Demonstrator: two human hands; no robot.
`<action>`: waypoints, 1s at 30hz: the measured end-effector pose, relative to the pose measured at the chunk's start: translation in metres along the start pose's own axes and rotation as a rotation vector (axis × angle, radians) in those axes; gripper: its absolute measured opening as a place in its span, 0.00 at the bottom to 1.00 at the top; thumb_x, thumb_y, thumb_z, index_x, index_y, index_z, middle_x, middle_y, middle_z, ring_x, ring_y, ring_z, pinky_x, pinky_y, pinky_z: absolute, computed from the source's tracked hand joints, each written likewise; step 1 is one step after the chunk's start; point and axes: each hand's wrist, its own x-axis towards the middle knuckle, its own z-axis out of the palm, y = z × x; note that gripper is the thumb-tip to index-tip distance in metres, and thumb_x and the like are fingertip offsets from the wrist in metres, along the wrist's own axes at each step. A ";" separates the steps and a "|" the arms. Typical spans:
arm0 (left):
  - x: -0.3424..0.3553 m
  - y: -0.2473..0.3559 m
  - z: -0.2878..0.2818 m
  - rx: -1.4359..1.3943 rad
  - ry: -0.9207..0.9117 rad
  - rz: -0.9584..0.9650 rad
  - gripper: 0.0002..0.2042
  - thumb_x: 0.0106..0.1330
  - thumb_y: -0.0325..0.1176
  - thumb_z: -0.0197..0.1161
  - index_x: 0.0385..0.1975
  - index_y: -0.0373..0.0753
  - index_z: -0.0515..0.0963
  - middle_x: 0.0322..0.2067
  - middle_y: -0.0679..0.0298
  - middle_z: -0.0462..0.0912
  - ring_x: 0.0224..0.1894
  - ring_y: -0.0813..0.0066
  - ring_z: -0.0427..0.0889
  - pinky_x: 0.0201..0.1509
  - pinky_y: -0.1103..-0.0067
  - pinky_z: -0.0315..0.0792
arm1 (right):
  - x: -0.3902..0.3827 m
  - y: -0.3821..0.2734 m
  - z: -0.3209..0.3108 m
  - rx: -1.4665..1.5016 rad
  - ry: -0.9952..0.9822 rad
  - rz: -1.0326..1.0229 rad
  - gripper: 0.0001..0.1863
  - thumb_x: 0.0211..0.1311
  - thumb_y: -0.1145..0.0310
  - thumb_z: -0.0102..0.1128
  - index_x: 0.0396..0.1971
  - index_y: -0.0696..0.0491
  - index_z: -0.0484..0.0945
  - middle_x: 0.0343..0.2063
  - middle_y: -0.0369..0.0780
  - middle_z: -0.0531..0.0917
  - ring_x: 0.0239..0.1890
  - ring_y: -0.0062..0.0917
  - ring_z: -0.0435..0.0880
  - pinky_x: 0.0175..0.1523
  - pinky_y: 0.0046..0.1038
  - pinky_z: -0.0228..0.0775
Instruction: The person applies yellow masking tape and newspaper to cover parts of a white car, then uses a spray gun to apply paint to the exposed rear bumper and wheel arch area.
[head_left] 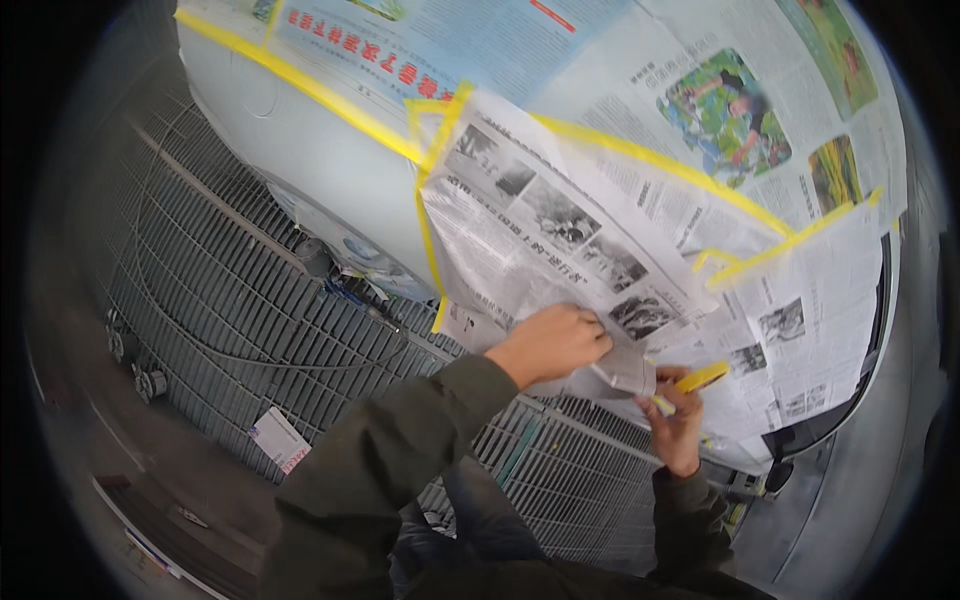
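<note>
Black-and-white newspaper [530, 235] edged with yellow masking tape [428, 240] covers part of a pale car body panel. My left hand [560, 343] reaches across its lower part, fingers curled and closed on the newspaper near a folded-up flap [628, 372]. Just right of the flap, my right hand [680, 422] grips a roll of yellow masking tape [703, 377]. A short strip of tape shows by its fingers at the paper's lower edge. The left fingertips are partly hidden by the hand itself.
Coloured newspaper [600, 70] covers the panel farther up, with yellow tape along its seams. The pale car body [300, 150] curves down at the left. Below lies a metal grating floor [270, 290] with a cable and a white printed card [279, 440]. A dark window edge [825, 425] shows at right.
</note>
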 end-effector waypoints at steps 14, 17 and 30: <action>0.025 -0.002 0.021 0.019 0.321 -0.314 0.06 0.53 0.34 0.64 0.18 0.42 0.81 0.18 0.61 0.82 0.27 0.61 0.86 0.30 0.67 0.76 | 0.016 0.064 0.018 -0.056 0.264 0.144 0.21 0.59 0.68 0.74 0.50 0.58 0.79 0.40 0.35 0.81 0.38 0.20 0.71 0.42 0.23 0.64; 0.036 -0.005 0.032 0.022 0.423 -0.324 0.06 0.52 0.34 0.65 0.16 0.43 0.81 0.18 0.62 0.82 0.26 0.62 0.86 0.29 0.68 0.76 | 0.029 0.048 0.027 -0.199 0.362 0.037 0.24 0.59 0.68 0.74 0.54 0.56 0.78 0.44 0.36 0.80 0.40 0.22 0.71 0.43 0.24 0.62; -0.057 0.039 0.055 -0.168 1.128 -0.510 0.07 0.56 0.27 0.71 0.33 0.40 0.83 0.29 0.61 0.84 0.31 0.65 0.83 0.43 0.71 0.79 | 0.076 0.059 0.031 -0.400 0.320 -0.193 0.08 0.59 0.76 0.69 0.37 0.56 0.81 0.37 0.39 0.80 0.39 0.29 0.73 0.44 0.29 0.63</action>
